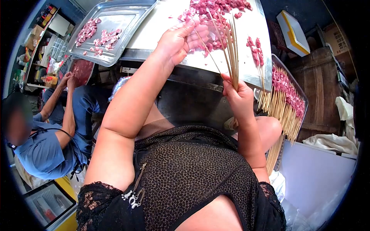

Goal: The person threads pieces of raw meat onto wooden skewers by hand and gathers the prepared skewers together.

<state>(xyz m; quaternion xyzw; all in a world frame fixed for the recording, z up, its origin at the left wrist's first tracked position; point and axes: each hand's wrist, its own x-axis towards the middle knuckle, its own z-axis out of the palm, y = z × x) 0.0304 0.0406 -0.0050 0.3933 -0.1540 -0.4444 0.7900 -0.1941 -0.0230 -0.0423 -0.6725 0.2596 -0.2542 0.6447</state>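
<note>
My right hand (239, 98) is closed round the lower ends of a bundle of thin wooden skewers (232, 54), which point up over the table edge. One skewer leans out from the bundle toward my left hand (185, 38). That hand is palm up with its fingers apart, beside a pile of cut raw meat (216, 11) on the white table top (158, 34). Whether its fingers touch the leaning skewer I cannot tell. Right of the bundle, skewered meat (255, 52) lies at the table's right edge.
A metal tray (115, 50) with meat pieces stands at the upper left. Many meat skewers (287, 96) fill a tray at the right. A co-worker (48, 148) sits at the left, hands together near a red container (81, 71). A white foam box (293, 32) is at the upper right.
</note>
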